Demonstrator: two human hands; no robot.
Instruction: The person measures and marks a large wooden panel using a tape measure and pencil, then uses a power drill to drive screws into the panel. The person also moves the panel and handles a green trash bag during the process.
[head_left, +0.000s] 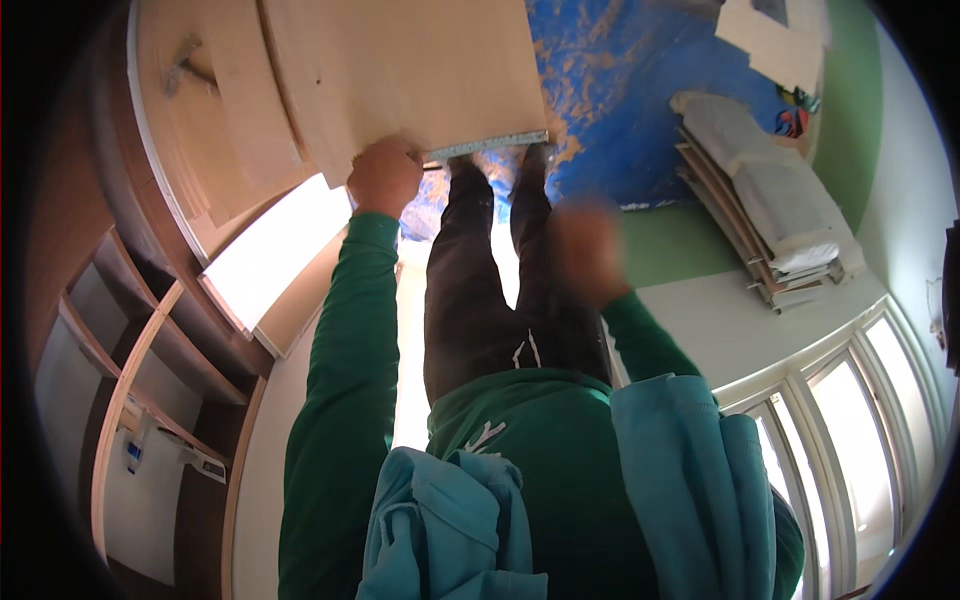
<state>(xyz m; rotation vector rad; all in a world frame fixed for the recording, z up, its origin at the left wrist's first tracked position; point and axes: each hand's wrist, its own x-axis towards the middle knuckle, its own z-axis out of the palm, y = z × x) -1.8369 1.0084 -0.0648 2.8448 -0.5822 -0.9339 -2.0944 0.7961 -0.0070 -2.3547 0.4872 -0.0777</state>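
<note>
Nearest us we see our teal jacket bunched below the green sweatshirt, on the near side of the plywood board. Our right hand hangs blurred between jacket and board, touching nothing; we cannot tell whether it is open or curled. Our left hand is fisted around a pencil at the board's near edge, beside the metal ruler lying along that edge. Right of the board, stacked panels lie beyond blue sheeting.
</note>
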